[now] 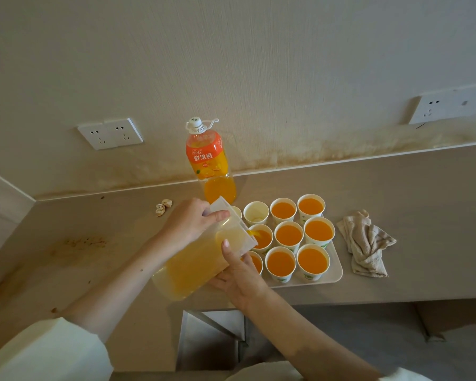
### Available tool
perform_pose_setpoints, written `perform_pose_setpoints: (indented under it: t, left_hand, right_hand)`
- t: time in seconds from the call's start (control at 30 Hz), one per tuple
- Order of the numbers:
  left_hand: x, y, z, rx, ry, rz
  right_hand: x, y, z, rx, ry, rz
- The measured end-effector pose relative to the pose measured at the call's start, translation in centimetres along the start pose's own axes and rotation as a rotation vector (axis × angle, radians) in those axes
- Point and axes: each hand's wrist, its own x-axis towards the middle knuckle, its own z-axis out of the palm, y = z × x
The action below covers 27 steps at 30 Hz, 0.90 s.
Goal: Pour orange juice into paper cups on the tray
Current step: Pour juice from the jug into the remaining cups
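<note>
A clear plastic pitcher (pixel 195 265) of orange juice is tilted to the right over a white tray (pixel 337 273). Juice runs from its spout into a paper cup (pixel 263 237) in the tray's middle row. My left hand (pixel 193 224) grips the pitcher near its top. My right hand (pixel 237 273) cups the pitcher from below, thumb up against its side. Several paper cups on the tray hold juice. One cup (pixel 255 213) in the back row looks nearly empty. The pitcher hides part of the tray's left column.
An orange juice bottle (pixel 212 163) stands capped against the wall behind the tray. A crumpled beige cloth (pixel 366 243) lies right of the tray. A small crumpled wad (pixel 163 207) lies left of the bottle. The counter's front edge runs just below my right hand.
</note>
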Motion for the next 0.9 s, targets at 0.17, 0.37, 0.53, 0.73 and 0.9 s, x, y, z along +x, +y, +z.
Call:
perform_pose_setpoints:
  t: [0.17,0.37,0.53,0.73,0.9]
  left_hand:
    - [-0.03,0.02,-0.04,-0.003,-0.008,-0.013]
    - [-0.02,-0.38,0.08,-0.01,-0.008,0.004]
    - [0.1,-0.64,0.16,0.005,-0.008,0.001]
    - [0.19,-0.73,0.04,0.011,-0.009,0.004]
    - [0.3,-0.77,0.01,-0.001,-0.01,0.008]
  right_hand:
    - [0.17,0.13,-0.17,-0.037,0.026,0.009]
    - [0.2,0.21,-0.06,-0.049,0.035,0.008]
    - [0.06,0.11,0.17,-0.035,0.022,0.008]
    - [0.02,0.0,0.38,-0.016,0.01,0.013]
    - [-0.04,-0.17,0.52,-0.014,0.011,0.015]
